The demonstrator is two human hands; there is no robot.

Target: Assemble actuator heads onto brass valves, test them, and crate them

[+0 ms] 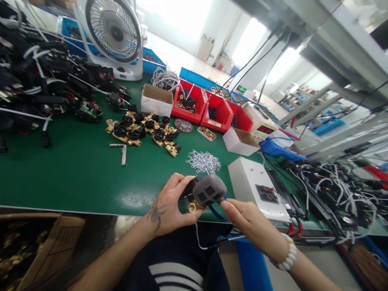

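- The valve assembly (207, 193), a brass body under a dark grey block, is held above the near edge of the desk (75, 169).
- The left hand (169, 206) grasps the valve assembly from the left side, with the thumb beneath it.
- The fingertips of the right hand (251, 226) touch the block's lower right corner; whether they grip it cannot be told.
- The desk has a green surface. On it lie a cluster of brass fittings (145, 131), a pile of wire clips (203, 161) and a white switch box (251, 182).
- At the far edge of the desk stand red bins (209, 107) and a white fan (113, 36).
- The room is a workshop with bright windows behind the desk.
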